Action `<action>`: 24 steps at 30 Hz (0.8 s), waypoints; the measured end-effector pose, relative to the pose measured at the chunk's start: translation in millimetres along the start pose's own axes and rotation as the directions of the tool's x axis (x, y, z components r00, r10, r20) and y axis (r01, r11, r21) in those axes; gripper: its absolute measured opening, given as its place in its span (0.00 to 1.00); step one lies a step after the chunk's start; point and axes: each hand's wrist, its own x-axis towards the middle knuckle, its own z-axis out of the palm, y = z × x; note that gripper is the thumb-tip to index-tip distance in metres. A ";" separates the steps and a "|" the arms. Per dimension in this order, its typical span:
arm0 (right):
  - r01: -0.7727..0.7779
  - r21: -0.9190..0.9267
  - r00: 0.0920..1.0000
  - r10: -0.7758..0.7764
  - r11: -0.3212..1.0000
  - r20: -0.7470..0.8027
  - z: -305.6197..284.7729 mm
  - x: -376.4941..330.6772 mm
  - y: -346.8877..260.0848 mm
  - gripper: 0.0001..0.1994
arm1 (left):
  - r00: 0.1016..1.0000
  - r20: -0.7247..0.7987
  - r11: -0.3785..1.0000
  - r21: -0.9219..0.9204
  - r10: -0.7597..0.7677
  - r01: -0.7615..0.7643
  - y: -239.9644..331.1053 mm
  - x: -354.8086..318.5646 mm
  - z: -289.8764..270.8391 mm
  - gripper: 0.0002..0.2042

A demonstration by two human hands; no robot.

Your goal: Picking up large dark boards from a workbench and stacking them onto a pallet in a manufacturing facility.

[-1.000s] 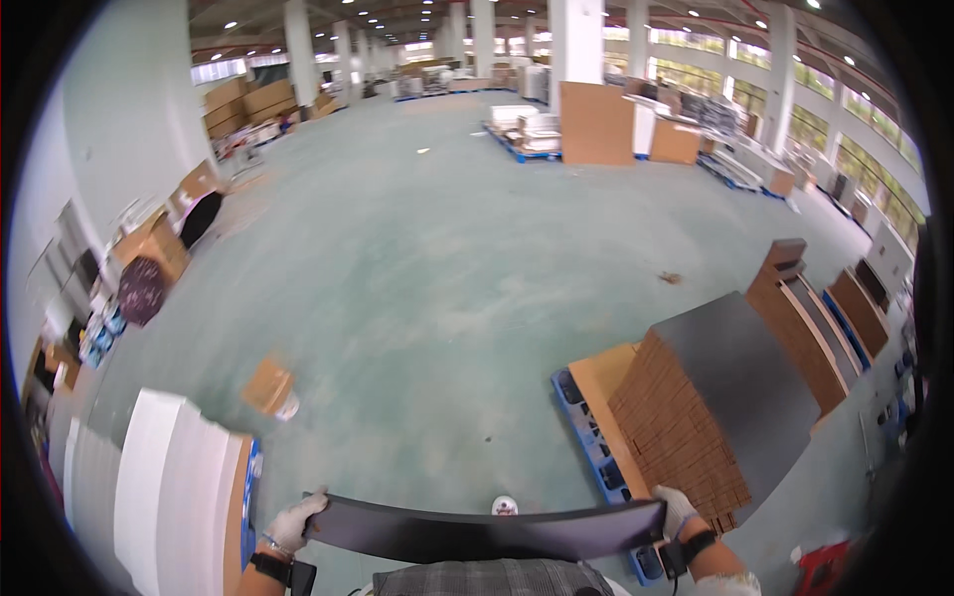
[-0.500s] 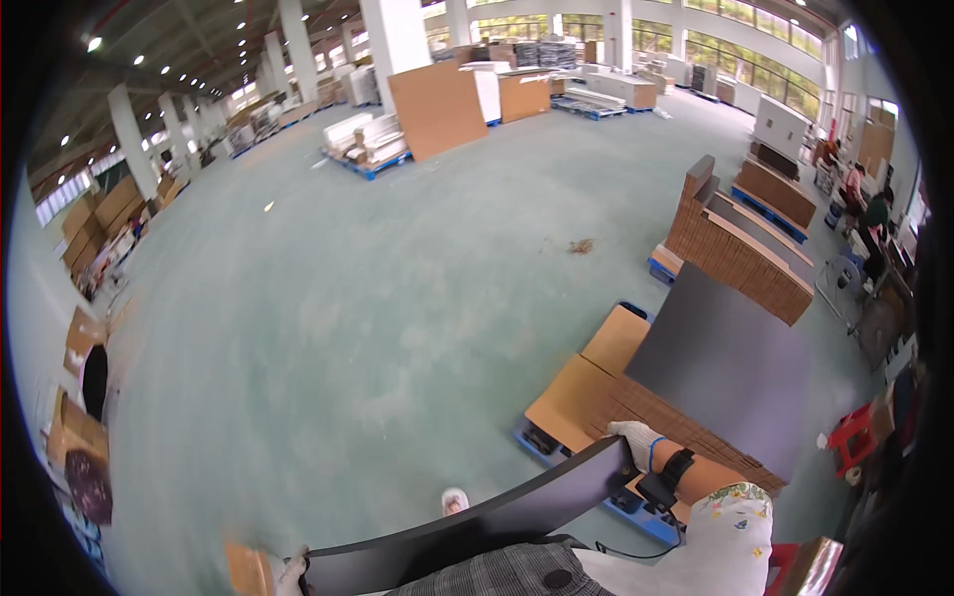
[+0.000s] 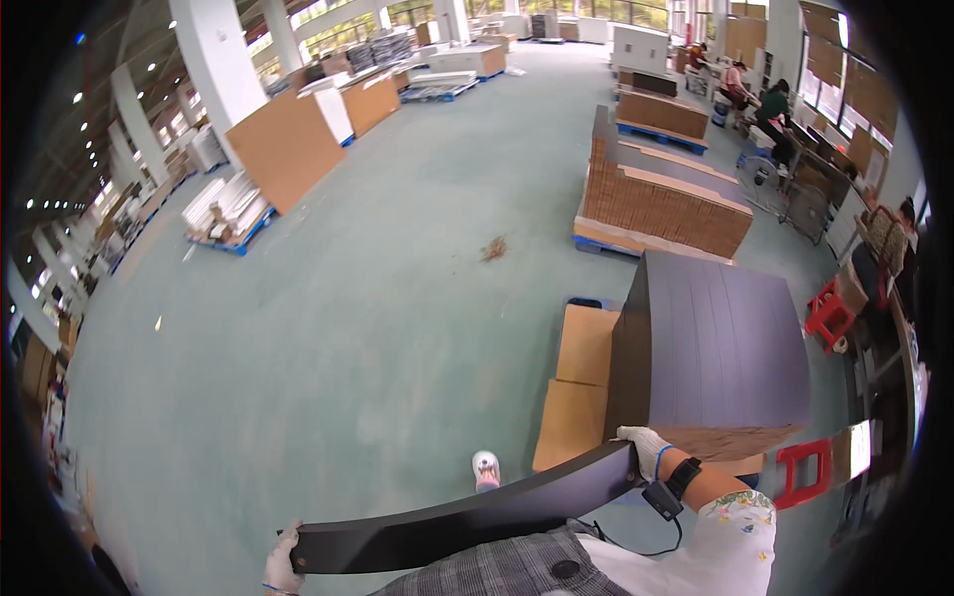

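A long dark grey panel (image 3: 467, 512) stretches across the front of my body, held by its two ends. My gloved left hand (image 3: 284, 561) grips the left end, its fingers folded round the edge. At the other end my gloved right hand (image 3: 646, 449) is closed over the panel's upper corner. The right wrist wears a black strap (image 3: 684, 477) with a small box and a cable. Just beyond my right hand stands a big stack of dark grey panels (image 3: 725, 343) on a pallet covered with cardboard sheets (image 3: 570, 422).
More stacked brown-edged boards (image 3: 661, 209) stand on a blue pallet farther ahead. Red stools (image 3: 803, 473) are at the right, with people seated at benches beyond. A large brown board (image 3: 285, 149) leans near a white column. Debris (image 3: 494, 248) lies on the green floor (image 3: 378, 328).
My view has turned to the right, so the surroundings shift left. The panel stays in both hands, and my left hand now shows more fully. A foot has come forward.
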 end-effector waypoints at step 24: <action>0.057 0.375 0.946 0.070 0.925 -0.316 171.4 222.9 -417.5 0.11 | 0.881 0.460 0.975 0.222 -0.109 0.005 374.4 679.6 352.2 0.23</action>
